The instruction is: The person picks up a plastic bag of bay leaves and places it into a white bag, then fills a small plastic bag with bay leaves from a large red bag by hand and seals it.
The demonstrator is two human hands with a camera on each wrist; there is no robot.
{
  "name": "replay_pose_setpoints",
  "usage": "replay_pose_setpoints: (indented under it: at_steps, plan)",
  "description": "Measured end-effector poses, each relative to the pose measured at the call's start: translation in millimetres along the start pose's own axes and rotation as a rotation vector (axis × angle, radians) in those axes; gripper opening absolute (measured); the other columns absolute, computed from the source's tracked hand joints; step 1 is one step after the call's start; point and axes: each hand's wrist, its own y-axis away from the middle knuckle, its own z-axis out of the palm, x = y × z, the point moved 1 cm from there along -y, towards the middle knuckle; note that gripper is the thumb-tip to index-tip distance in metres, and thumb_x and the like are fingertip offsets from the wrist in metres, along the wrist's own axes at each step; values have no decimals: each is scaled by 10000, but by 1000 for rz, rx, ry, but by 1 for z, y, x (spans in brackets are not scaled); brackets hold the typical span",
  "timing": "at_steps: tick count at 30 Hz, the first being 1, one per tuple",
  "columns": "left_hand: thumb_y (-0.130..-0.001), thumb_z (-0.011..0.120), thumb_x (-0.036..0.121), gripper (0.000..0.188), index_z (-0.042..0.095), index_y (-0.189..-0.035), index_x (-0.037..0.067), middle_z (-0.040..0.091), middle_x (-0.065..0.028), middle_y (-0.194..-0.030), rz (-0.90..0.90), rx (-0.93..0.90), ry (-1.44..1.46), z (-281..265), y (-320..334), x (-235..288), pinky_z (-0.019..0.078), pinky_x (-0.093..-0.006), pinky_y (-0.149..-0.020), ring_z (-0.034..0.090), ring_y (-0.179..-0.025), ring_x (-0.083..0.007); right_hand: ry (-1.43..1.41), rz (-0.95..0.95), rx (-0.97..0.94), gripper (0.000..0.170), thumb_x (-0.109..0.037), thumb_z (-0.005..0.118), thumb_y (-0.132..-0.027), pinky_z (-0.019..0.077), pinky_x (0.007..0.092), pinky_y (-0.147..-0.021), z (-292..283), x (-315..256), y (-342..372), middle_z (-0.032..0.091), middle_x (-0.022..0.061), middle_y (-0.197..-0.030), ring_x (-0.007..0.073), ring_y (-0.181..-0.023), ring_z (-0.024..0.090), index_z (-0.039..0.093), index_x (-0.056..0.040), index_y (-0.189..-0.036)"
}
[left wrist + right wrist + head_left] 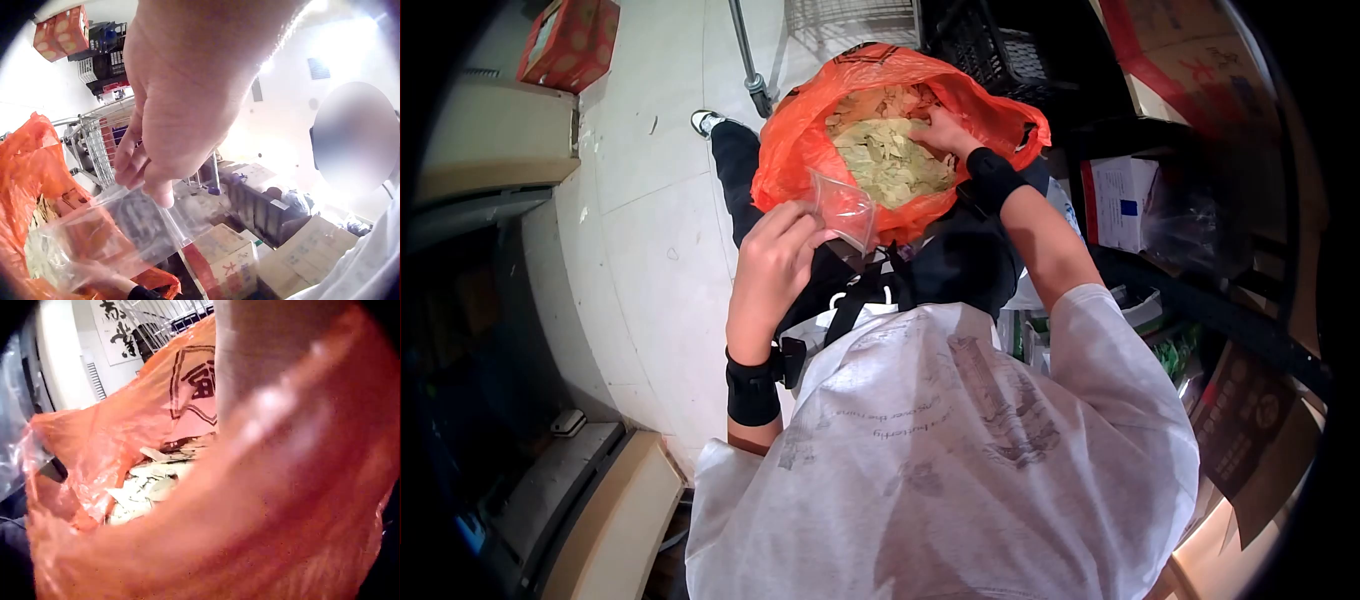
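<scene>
An orange plastic bag point(790, 150) stands wide at its mouth between the person's legs, holding pale green-yellow dried leaves point(890, 165). The left hand point(775, 255) pinches a small clear plastic bag point(843, 212) over the near left rim; in the left wrist view the left hand point(165, 119) holds the clear bag point(119, 231) by its edge. Inside the orange bag, the right hand point(945, 132) reaches onto the leaves at the right, its fingertips partly hidden among them. The right wrist view shows orange plastic point(281, 506) across much of the frame and leaves point(147, 490) behind it.
A black crate point(1000, 60) and a metal pole point(747, 60) stand beyond the orange bag. At the right are a white box point(1120, 203) and cardboard boxes point(1200, 60). A red box point(570, 42) sits at the upper left.
</scene>
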Motion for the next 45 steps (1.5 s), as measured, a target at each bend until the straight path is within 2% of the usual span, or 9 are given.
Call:
replay_pose_setpoints:
  at_steps: [10,17,19,25,29,30,35,37,45]
  plan:
    - [-860,782,-47,109,725,-952,-37,721,-150,-1037,-43,8,-34,-3,8,-8,565,-402,-791,707,-887,-345,-358,283,-191,467,-363,945,-784,551,380,-772,3,-48,4,717,150,-907,227,-847,688,725,25,-924]
    - [-839,793,-40,150,679,-936,-37,691,-161,-1020,-32,11,-8,-7,7,-9,542,-452,-771,672,-878,-384,-110,38,-259,505,-436,940,-775,558,408,-787,16,-38,-12,747,175,-938,307,-893,725,783,0,-976]
    - [-842,794,-36,149,679,-936,-36,690,-161,-1018,-28,16,-15,-9,5,-10,542,-451,-770,672,-878,-384,-64,-58,-125,377,-316,914,-861,567,362,-738,8,-48,-2,779,79,-932,161,-777,706,811,-17,-1065]
    - [-854,786,-40,117,697,-930,-40,696,-149,-992,-5,44,-70,-11,-8,-9,553,-407,-762,682,-859,-363,-296,-118,248,404,-312,939,-830,522,368,-705,-39,-84,46,697,67,-822,194,-704,638,776,22,-989]
    - [-865,784,-17,115,682,-915,-37,671,-157,-966,55,31,-117,-2,-26,-10,545,-428,-747,670,-847,-368,-416,66,225,370,-258,920,-873,460,310,-621,-45,-96,71,615,6,-757,82,-658,529,758,40,-1022]
    - [-866,785,-9,121,678,-915,-36,665,-159,-963,88,36,-135,2,-30,-11,542,-435,-744,668,-845,-368,-310,-189,255,343,-249,912,-882,451,312,-615,-49,-92,83,625,9,-768,82,-658,525,765,36,-1004]
    - [-862,793,3,141,679,-939,-33,649,-158,-948,86,10,-138,18,-41,-18,536,-447,-739,664,-846,-371,-239,-499,597,285,-227,889,-902,418,292,-584,-43,-97,86,604,-20,-704,71,-624,484,779,26,-974]
    - [-862,793,4,144,681,-946,-33,643,-158,-942,97,-3,-132,28,-45,-24,534,-452,-737,661,-843,-373,-561,87,377,296,-227,886,-905,410,284,-576,-47,-114,102,595,-23,-690,67,-607,473,770,36,-975]
    - [-934,747,60,153,631,-930,-39,614,-198,-928,95,-8,-108,54,-59,-43,525,-492,-739,645,-862,-423,-643,60,543,326,-234,905,-874,401,281,-573,-48,-111,113,597,-3,-693,65,-606,465,751,50,-919]
